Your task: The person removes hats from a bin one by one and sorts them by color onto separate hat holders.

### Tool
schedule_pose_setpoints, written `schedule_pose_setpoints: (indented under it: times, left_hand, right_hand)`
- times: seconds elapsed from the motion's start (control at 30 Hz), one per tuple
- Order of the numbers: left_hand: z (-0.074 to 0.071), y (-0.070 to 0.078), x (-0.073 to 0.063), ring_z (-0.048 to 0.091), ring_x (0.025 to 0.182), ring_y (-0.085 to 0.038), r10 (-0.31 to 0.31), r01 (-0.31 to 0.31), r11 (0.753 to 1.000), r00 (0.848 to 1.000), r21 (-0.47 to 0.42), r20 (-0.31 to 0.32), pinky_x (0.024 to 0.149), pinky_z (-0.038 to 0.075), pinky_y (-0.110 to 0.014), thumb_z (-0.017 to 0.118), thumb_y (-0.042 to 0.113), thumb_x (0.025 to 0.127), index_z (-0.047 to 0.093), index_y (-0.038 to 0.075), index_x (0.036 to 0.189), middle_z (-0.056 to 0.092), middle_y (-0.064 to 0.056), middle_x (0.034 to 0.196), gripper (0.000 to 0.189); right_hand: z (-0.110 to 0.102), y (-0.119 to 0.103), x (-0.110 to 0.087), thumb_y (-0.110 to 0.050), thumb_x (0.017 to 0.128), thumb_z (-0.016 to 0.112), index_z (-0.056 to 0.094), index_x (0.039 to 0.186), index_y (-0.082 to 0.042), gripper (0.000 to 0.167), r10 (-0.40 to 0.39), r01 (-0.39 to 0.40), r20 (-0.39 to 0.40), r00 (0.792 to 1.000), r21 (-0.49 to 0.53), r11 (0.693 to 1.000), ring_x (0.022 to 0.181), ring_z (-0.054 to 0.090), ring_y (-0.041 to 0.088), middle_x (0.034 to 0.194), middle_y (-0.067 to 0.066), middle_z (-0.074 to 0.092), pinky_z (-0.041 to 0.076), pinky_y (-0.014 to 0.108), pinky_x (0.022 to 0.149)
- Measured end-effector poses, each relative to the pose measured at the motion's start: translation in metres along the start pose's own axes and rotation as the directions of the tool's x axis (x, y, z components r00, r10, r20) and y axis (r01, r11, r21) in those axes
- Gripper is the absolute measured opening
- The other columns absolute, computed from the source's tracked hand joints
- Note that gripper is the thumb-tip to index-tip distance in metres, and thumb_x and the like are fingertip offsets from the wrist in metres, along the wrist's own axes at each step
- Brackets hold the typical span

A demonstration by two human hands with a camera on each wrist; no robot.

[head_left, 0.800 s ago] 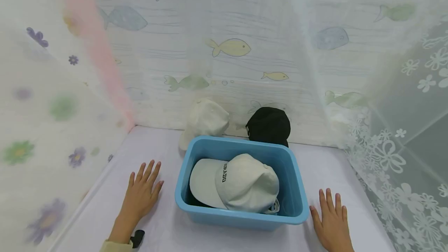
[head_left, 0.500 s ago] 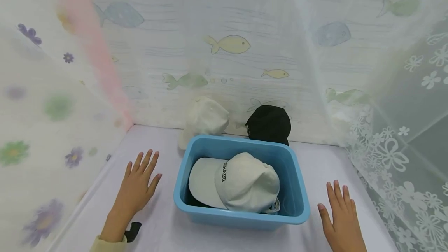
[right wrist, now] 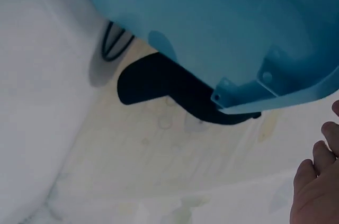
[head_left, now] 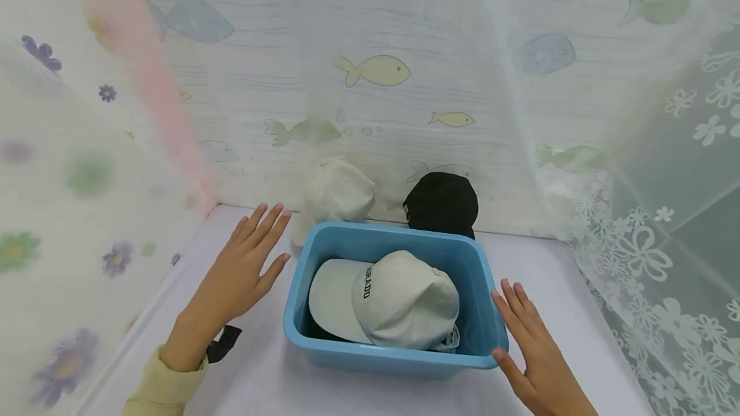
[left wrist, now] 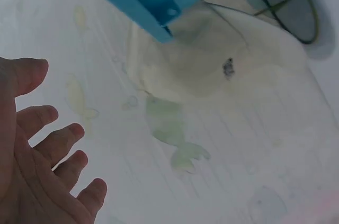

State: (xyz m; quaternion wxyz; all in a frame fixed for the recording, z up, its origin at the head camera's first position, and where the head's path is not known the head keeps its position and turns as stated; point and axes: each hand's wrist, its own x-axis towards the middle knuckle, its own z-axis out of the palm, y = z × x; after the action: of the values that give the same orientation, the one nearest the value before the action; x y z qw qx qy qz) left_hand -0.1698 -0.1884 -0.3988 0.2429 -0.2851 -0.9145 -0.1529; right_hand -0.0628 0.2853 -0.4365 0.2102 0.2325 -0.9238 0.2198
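A light blue plastic bin [head_left: 381,363] stands mid-table in the head view, with a white baseball cap [head_left: 405,300] lying inside, its brim to the left and dark lettering on its front. My left hand [head_left: 245,265] is raised left of the bin, fingers straight and spread, holding nothing. On the other side, my right hand [head_left: 534,352] has its straight fingertips right at the bin's right rim. In the right wrist view the right hand [right wrist: 318,181] shows only partly, near the bin's rim [right wrist: 296,99]. Spread fingers of the left hand [left wrist: 53,150] appear in the left wrist view.
Behind the bin, a cream cap [head_left: 341,191] and a black cap [head_left: 442,204] sit against the back curtain [head_left: 381,18], which has printed fish. Floral curtains hang on both sides of the white-covered table [head_left: 254,377]. A dark wrist strap [head_left: 224,343] is on the left wrist.
My left hand has lifted from the table and moved forward and right. The right hand first shifted right, then came left to the bin's rim. The bin and caps stay in place.
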Motion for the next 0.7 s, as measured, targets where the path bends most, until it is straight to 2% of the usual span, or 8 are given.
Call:
schedule_pose_setpoints:
  times: [0.13, 0.2, 0.3, 0.43, 0.5, 0.57, 0.7]
  left_hand:
    - [-0.009, 0.018, 0.024, 0.019, 0.156, -0.035, 0.107, -0.104, 0.991, 0.993, -0.082, 0.043, 0.127, 0.015, -0.051, 0.066, 0.024, 0.1, 0.027, 0.011, 0.162, 0.029, -0.011, 0.166, 0.075]
    - [-0.01, 0.029, 0.036, 0.019, 0.156, -0.034, 0.154, -0.142, 0.98, 0.984, -0.138, 0.084, 0.125, 0.019, -0.053, 0.064, 0.027, 0.101, 0.026, 0.012, 0.162, 0.027, -0.01, 0.167, 0.073]
    - [-0.009, 0.044, 0.051, 0.018, 0.156, -0.032, 0.228, -0.198, 0.958, 0.964, -0.207, 0.136, 0.124, 0.022, -0.054, 0.061, 0.03, 0.103, 0.025, 0.011, 0.162, 0.026, -0.008, 0.168, 0.072]
    - [-0.005, 0.061, 0.07, 0.016, 0.157, -0.03, 0.311, -0.254, 0.93, 0.93, -0.268, 0.198, 0.125, 0.022, -0.051, 0.057, 0.033, 0.105, 0.026, 0.01, 0.162, 0.025, -0.006, 0.168, 0.069]
    - [0.0, 0.07, 0.077, 0.018, 0.157, -0.029, 0.346, -0.271, 0.915, 0.908, -0.299, 0.237, 0.125, 0.022, -0.05, 0.055, 0.034, 0.106, 0.027, 0.009, 0.162, 0.027, -0.006, 0.168, 0.066]
    - [0.006, 0.079, 0.084, 0.02, 0.156, -0.028, 0.383, -0.292, 0.903, 0.879, -0.314, 0.284, 0.125, 0.022, -0.05, 0.052, 0.035, 0.107, 0.028, 0.008, 0.161, 0.028, -0.006, 0.167, 0.065]
    - [0.022, 0.095, 0.093, 0.019, 0.156, -0.024, 0.425, -0.311, 0.896, 0.806, -0.318, 0.411, 0.126, 0.019, -0.048, 0.046, 0.04, 0.109, 0.026, 0.011, 0.162, 0.03, -0.005, 0.167, 0.064]
  right_hand:
    - [0.005, 0.002, 0.006, -0.035, 0.092, 0.073, 0.032, 0.16, -0.01, 0.084, -0.072, 0.069, 0.111, 0.991, 0.028, 0.997, 0.158, 0.011, 0.024, 0.168, 0.01, 0.026, -0.001, 0.019, 0.124]
    - [0.007, 0.004, 0.008, -0.041, 0.095, 0.069, 0.033, 0.16, -0.009, 0.081, -0.13, 0.126, 0.131, 0.983, 0.035, 0.991, 0.157, 0.014, 0.028, 0.167, 0.011, 0.028, 0.0, 0.02, 0.125]
    - [0.008, 0.008, 0.012, -0.049, 0.1, 0.06, 0.035, 0.158, -0.006, 0.077, -0.214, 0.211, 0.137, 0.967, 0.032, 0.977, 0.156, 0.019, 0.032, 0.166, 0.013, 0.029, 0.003, 0.022, 0.126]
    - [0.006, 0.012, 0.015, -0.046, 0.1, 0.061, 0.034, 0.159, -0.007, 0.076, -0.235, 0.236, 0.176, 0.956, 0.02, 0.972, 0.156, 0.019, 0.028, 0.167, 0.011, 0.029, 0.005, 0.02, 0.125]
    - [0.004, 0.014, 0.016, -0.042, 0.098, 0.064, 0.034, 0.16, -0.009, 0.076, -0.225, 0.225, 0.199, 0.954, 0.021, 0.974, 0.156, 0.019, 0.027, 0.167, 0.009, 0.029, 0.005, 0.018, 0.125]
    - [0.003, 0.016, 0.016, -0.037, 0.097, 0.067, 0.033, 0.16, -0.011, 0.076, -0.216, 0.217, 0.216, 0.952, 0.022, 0.976, 0.156, 0.019, 0.025, 0.167, 0.008, 0.03, 0.006, 0.017, 0.124]
    - [0.002, 0.018, 0.017, -0.03, 0.096, 0.068, 0.031, 0.161, -0.013, 0.077, -0.201, 0.205, 0.25, 0.947, 0.01, 0.979, 0.157, 0.018, 0.02, 0.167, 0.005, 0.029, 0.007, 0.014, 0.123]
